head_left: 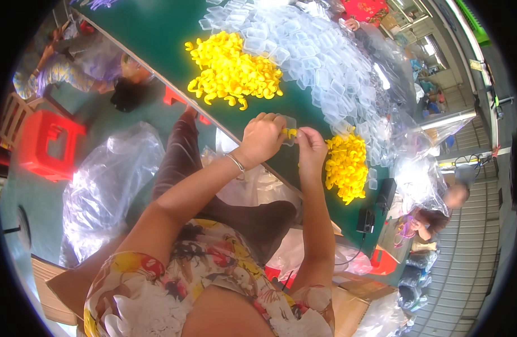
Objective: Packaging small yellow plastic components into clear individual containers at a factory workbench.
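The left forearm (194,184) slants forward and to the right from a bent elbow, bare below the short sleeve; the left hand (264,136) shows its back, fingers curled inward, tips toward the right hand (311,149); the right forearm (317,224) runs almost straight ahead, also bare; its thumb and fingers are drawn into a pinch; the two sets of fingertips sit close together, wrists well apart.
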The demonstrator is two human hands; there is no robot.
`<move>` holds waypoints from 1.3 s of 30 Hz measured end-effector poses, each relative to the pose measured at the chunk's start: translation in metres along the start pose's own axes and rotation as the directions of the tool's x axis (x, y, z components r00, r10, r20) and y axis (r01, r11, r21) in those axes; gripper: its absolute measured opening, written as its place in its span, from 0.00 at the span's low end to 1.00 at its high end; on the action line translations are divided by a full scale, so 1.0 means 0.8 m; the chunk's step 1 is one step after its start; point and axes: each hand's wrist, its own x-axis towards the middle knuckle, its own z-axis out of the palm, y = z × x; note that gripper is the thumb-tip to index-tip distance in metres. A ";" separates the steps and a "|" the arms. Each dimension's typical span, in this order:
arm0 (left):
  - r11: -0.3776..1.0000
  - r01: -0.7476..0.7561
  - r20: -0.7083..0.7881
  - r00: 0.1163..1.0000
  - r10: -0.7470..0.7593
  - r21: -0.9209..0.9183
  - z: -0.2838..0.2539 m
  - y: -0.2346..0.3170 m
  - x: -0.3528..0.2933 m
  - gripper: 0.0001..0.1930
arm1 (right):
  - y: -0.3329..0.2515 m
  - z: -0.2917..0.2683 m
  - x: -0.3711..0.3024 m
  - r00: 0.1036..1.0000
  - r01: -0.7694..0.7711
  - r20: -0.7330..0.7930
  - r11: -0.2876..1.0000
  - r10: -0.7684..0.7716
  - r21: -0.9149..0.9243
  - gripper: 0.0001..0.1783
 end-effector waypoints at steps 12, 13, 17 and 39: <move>0.995 -0.057 0.077 0.996 0.051 0.078 -0.012 -0.006 -0.008 0.16 | -0.007 0.000 0.003 0.860 0.494 0.204 0.662 -0.468 -0.564 0.03; 0.993 -0.075 0.119 0.991 0.063 0.096 -0.013 -0.008 -0.008 0.16 | -0.009 0.000 0.002 0.854 0.509 0.237 0.644 -0.464 -0.571 0.03; 0.992 -0.084 0.113 0.991 0.072 0.098 -0.012 -0.014 -0.009 0.17 | -0.022 0.005 -0.007 0.814 0.572 0.327 0.565 -0.479 -0.595 0.03; 0.969 -0.241 0.037 0.970 0.239 0.058 -0.021 -0.026 -0.021 0.19 | -0.050 -0.020 0.008 0.718 0.629 0.596 0.701 -0.359 -0.336 0.15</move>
